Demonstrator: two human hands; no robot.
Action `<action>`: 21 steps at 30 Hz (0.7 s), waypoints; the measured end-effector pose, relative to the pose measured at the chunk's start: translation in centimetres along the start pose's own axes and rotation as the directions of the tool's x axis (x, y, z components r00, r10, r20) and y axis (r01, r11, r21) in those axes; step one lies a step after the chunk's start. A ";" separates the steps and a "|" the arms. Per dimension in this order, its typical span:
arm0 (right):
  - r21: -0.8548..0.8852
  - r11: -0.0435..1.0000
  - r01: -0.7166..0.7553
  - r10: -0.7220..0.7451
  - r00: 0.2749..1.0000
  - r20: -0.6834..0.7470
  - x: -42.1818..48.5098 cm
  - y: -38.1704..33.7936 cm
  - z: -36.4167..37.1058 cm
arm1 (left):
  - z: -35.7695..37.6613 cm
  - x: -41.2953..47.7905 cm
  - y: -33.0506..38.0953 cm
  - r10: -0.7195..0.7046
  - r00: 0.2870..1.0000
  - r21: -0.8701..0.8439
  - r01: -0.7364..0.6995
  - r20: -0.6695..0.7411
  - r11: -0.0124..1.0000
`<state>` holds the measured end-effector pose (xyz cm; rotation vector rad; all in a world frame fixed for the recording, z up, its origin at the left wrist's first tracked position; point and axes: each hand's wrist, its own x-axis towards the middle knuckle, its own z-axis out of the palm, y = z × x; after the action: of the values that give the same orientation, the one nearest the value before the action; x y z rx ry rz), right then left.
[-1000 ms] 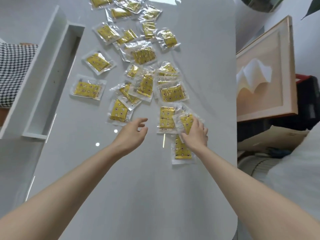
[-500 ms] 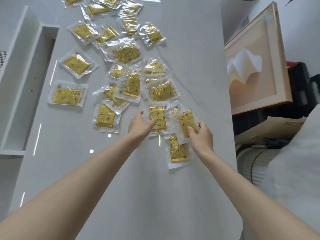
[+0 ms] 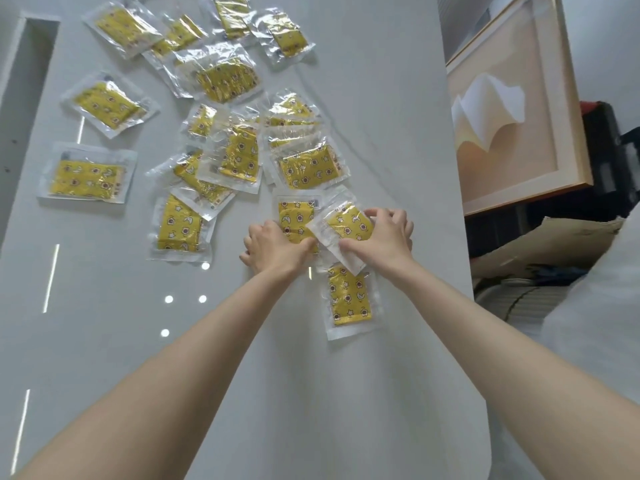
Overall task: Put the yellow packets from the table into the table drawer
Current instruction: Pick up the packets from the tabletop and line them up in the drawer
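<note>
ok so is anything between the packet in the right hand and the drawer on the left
Nothing tall. The left hand sits right beside the held packet on its drawer side, and loose packets lie flat on the table toward the drawer. Lifted over them, the way looks free.

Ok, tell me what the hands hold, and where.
Right hand pinches the tilted yellow packet by its right edge. Left hand covers the near end of the upright packet; grip unclear.

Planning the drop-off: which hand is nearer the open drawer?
Left. The left hand, touching an upright packet, is right of the drawer; the right hand, gripping a tilted packet, is farther right.
</note>
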<state>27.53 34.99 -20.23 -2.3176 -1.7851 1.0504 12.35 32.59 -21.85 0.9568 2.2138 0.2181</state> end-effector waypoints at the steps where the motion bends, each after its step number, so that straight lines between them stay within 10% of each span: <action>1: -0.043 0.999 0.007 -0.007 1.000 -0.011 0.0 -0.3 0.2 | -0.2 0.1 -0.4 0.010 1.000 -0.017 -0.010 0.011 1.000; 14: -0.099 0.995 -0.034 0.031 0.999 -0.030 -1.4 -2.3 1.0 | -3.8 -0.8 -4.8 0.012 0.988 -0.431 0.057 0.157 0.901; 21: 0.272 0.962 0.006 -0.005 1.000 -0.003 -5.2 -3.1 -2.6 | -8.2 -4.6 -3.7 0.045 0.993 -0.564 0.025 0.110 0.826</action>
<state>25.71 32.44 -14.41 -2.1468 -1.5315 1.2056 6.98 27.74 -14.78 0.6256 1.8611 0.7580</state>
